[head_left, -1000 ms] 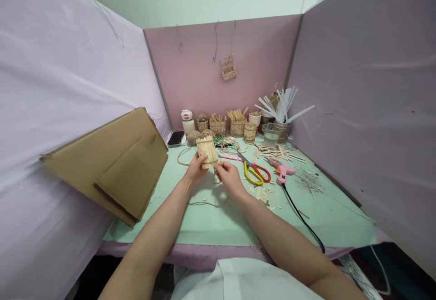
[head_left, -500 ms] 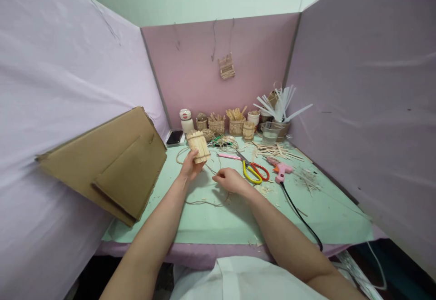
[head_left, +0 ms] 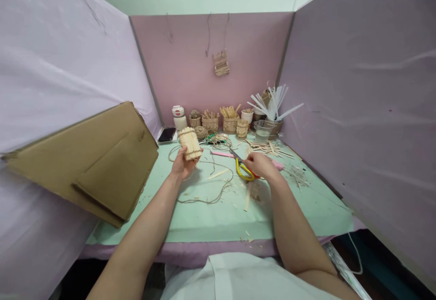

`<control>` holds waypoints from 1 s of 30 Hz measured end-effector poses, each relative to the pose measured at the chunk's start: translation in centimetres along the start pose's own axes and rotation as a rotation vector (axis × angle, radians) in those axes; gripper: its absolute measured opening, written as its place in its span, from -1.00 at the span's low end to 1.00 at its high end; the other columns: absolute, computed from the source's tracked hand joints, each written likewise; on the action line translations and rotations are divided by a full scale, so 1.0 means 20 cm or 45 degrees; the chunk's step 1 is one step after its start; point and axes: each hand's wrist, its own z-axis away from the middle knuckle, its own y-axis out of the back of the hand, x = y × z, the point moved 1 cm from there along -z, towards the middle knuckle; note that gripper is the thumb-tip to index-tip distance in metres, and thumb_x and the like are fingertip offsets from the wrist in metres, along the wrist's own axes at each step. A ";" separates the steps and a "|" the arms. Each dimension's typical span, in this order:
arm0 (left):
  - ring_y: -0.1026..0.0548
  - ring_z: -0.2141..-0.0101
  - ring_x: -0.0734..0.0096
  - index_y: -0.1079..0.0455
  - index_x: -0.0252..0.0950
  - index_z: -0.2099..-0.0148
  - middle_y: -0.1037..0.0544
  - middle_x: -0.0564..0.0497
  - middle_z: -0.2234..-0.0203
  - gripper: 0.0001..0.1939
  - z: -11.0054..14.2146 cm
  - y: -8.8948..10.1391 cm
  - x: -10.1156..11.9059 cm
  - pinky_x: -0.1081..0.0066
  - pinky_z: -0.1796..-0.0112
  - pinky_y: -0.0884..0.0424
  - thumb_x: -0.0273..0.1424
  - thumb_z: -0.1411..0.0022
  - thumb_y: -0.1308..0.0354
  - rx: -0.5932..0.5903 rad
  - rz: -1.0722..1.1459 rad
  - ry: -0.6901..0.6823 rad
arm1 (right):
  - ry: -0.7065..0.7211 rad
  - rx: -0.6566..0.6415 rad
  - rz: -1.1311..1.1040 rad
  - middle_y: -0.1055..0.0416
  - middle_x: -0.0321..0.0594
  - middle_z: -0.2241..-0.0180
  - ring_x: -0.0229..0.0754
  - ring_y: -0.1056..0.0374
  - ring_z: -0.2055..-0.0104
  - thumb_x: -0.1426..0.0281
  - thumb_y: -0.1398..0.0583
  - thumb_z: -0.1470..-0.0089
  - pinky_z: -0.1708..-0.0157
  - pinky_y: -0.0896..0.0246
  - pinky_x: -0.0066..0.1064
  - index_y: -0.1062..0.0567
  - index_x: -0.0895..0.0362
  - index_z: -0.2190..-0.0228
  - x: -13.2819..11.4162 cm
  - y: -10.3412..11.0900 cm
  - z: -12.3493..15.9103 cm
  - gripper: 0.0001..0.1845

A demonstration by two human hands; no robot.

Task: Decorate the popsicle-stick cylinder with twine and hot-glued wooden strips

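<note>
My left hand (head_left: 184,166) is wrapped round a small container of pale wooden sticks (head_left: 190,144), bound with twine near its top and bottom, and holds it tilted above the table. Loose twine (head_left: 226,186) trails from beside it and curves across the cloth. My right hand (head_left: 261,164) has curled fingers over the scissors (head_left: 244,172), close to their red and yellow handles. What it grips, if anything, is hidden. Just past this hand, part of a pink glue gun (head_left: 277,165) shows. A pink pen-like tool (head_left: 222,153) lies left of the scissors' blades.
A cardboard stand (head_left: 98,163) leans at the left. Along the back are a white jar (head_left: 179,118), a phone (head_left: 167,134), stick-filled baskets (head_left: 230,125), a clear water cup (head_left: 263,132) and white glue sticks (head_left: 272,104). Loose sticks (head_left: 269,148) and shavings lie at right.
My right hand has moved right, from the twine to over the scissors' handles and glue gun. The twine now lies in a wider curve. My left hand still holds the stick container; the view has shifted slightly.
</note>
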 end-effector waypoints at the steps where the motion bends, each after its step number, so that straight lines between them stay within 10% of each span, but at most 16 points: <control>1: -0.61 0.25 0.29 -0.35 -0.34 -0.09 -0.61 -0.09 0.26 -0.55 0.00 0.00 0.00 0.36 0.20 -0.54 -0.29 -0.18 -0.20 0.010 -0.009 0.011 | -0.038 0.026 0.005 -0.59 -0.10 0.28 -0.14 -0.43 0.27 0.30 -0.14 -0.19 0.40 -0.04 -0.41 -0.62 0.14 0.30 0.02 0.02 0.00 -0.73; 11: -0.59 0.27 0.26 -0.37 -0.33 0.00 -0.60 -0.10 0.29 -0.55 -0.02 0.04 -0.02 0.23 0.18 -0.55 -0.23 -0.10 -0.29 0.032 -0.109 0.013 | -0.123 0.043 0.148 -0.51 0.14 0.05 0.04 -0.43 0.01 0.27 -0.18 -0.17 0.15 -0.18 -0.33 -0.57 0.26 0.11 0.03 -0.04 -0.03 -0.64; 21: -0.53 0.30 0.42 -0.33 -0.25 0.06 -0.54 0.01 0.29 -0.57 -0.02 0.05 -0.06 0.33 0.17 -0.48 -0.30 -0.04 -0.36 -0.009 -0.176 -0.108 | -0.324 0.731 -0.040 -0.32 0.13 -0.07 0.06 -0.41 0.07 0.07 -0.10 -0.22 0.13 -0.20 -0.23 -0.43 0.18 -0.06 0.23 0.27 0.23 -0.45; 30: -0.56 0.24 0.34 -0.36 -0.28 0.06 -0.56 -0.06 0.24 -0.64 -0.02 0.03 -0.06 0.34 0.20 -0.52 -0.40 -0.07 -0.30 0.015 -0.199 -0.068 | -0.445 0.074 0.170 -0.56 0.21 0.23 0.09 -0.48 0.13 0.05 -0.05 -0.24 0.29 -0.17 -0.29 -0.63 0.24 0.27 0.46 0.07 0.16 -0.44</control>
